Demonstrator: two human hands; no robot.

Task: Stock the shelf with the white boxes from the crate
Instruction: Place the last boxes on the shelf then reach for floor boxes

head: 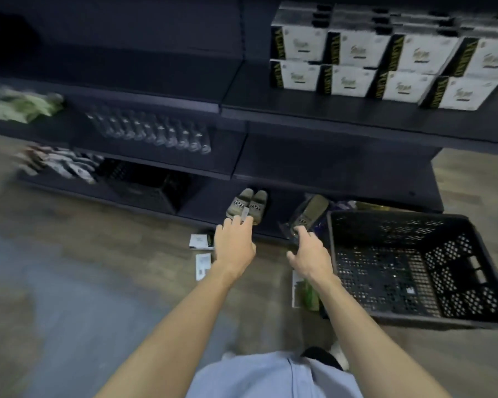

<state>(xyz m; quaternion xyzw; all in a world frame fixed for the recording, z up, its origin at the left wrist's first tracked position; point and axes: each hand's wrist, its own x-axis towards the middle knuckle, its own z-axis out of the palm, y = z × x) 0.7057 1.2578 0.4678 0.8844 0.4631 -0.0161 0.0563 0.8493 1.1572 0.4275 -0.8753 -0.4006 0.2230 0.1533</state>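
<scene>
head | slippers [247,206] on bottom shelf [207,205] | papers [296,282] on floor [98,254] beside crate [414,311]

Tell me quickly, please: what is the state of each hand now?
Left hand: fingertips on the pair of beige slippers; hold cannot be told.
Right hand: fingers on the plastic-wrapped beige slipper; hold cannot be told.

The person wears a pale grey-blue cloth garment [270,377] over the legs. It is smooth, with a stitched seam running down right of its middle. Past its upper edge shows a black piece of footwear or sock [319,356] with a white part [339,354] beside it, too blurred to tell apart. The left forearm [184,305] and right forearm [354,305] are bare down to the left grip [235,242] and right grip [308,251].
</scene>
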